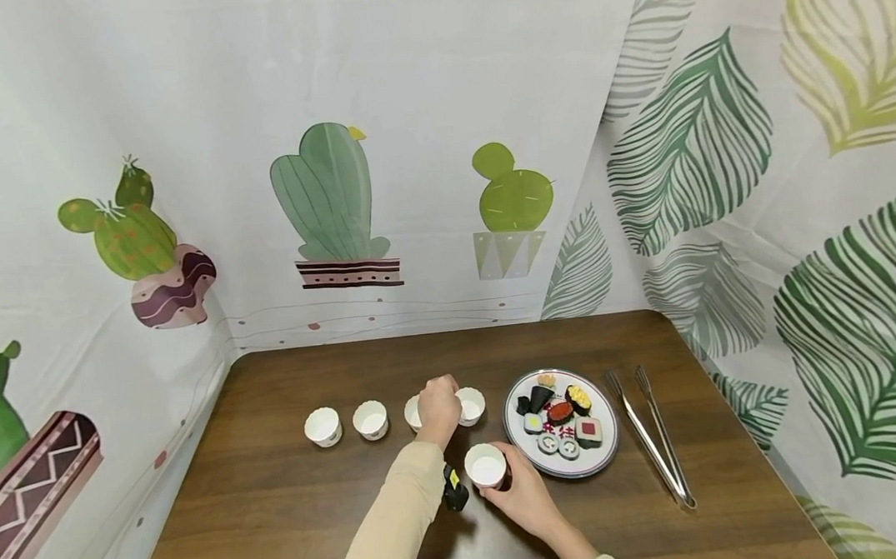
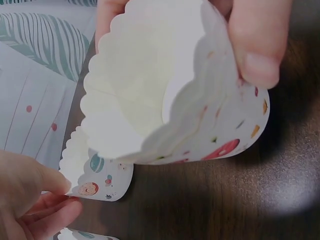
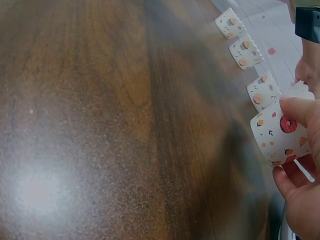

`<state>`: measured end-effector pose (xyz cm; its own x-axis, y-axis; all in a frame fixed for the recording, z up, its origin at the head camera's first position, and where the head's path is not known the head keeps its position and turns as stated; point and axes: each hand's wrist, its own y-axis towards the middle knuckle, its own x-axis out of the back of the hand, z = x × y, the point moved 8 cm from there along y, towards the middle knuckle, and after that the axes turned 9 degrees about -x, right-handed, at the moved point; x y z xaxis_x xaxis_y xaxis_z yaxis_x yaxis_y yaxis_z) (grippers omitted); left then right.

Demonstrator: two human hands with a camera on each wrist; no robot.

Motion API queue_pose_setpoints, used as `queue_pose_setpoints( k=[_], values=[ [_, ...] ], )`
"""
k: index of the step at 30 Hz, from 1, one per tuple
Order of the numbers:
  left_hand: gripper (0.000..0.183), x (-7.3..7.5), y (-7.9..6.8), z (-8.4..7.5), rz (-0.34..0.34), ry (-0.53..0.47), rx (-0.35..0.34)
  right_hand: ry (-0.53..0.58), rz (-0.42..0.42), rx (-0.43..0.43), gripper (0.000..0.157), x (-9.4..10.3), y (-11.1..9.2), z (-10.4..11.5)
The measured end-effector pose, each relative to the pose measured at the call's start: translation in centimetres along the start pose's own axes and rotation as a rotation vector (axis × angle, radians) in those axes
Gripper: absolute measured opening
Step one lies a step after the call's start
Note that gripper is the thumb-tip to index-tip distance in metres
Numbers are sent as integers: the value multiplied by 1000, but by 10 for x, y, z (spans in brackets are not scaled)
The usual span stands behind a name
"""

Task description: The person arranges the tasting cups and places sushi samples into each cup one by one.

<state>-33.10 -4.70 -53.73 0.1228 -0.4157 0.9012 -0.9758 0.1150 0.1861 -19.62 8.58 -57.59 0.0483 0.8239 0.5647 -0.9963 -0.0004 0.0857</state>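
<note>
My right hand (image 1: pixel 528 497) grips a white paper baking cup (image 1: pixel 485 467) by its side, raised over the table. The right wrist view shows the thumb on the cup's printed wall (image 3: pixel 275 132). My left hand (image 1: pixel 440 409) reaches to another baking cup (image 1: pixel 472 406) at the right end of a row. Seen from the left wrist, the left thumb and fingers (image 2: pixel 52 215) pinch this cup (image 2: pixel 107 177) at its scalloped rim. The held cup (image 2: pixel 135 85) looms in front there, its opening facing that camera.
Three more baking cups stand leftward: one far left (image 1: pixel 323 427), one beside it (image 1: pixel 370 421), one partly hidden by the left hand (image 1: pixel 412 413). A round plate (image 1: pixel 608 439) of sushi pieces lies right, then metal tongs (image 1: pixel 658 445). A printed cloth (image 1: pixel 430 213) hangs behind the table.
</note>
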Motion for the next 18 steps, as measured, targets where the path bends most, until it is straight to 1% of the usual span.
queue_pose_setpoints(
  k=[5,11,14,18],
  values=[
    [15,-3,1,1,18,1,8,-4,-5,8,65,1,0,0],
    [15,0,0,1,9,5,6,-8,-12,12,66,1,-1,-1],
    [13,2,-1,0,12,5,-8,-3,-16,15,66,1,-1,1],
    [11,6,-3,-2,11,2,-47,8,-11,15,66,0,-2,2]
  ],
)
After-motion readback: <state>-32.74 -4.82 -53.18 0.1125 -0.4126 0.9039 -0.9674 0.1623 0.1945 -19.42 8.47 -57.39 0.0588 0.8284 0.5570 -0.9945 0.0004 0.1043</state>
